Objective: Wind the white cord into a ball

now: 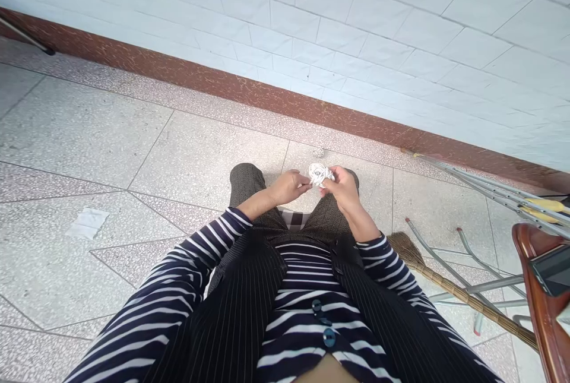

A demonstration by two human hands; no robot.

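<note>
Over my knees, my right hand (342, 189) grips a small bundle of white cord (319, 174) wound in loops, with the thumb lying across its near side. To the left of the bundle is my left hand (291, 186), its thumb and fingers pinched together at the bundle's edge. What the pinch holds is too small to make out clearly; it may be a strand of the cord. A little round pale ball with dark specks (318, 152) rests on the floor just beyond the bundle.
A tiled wall (285, 21) with a brown baseboard runs across the front. On the right are metal crutches (472, 178), a straw broom (463, 294) and a wooden chair (532, 288) with a phone (552, 269) on it. White paper (88, 222) lies on the floor at left.
</note>
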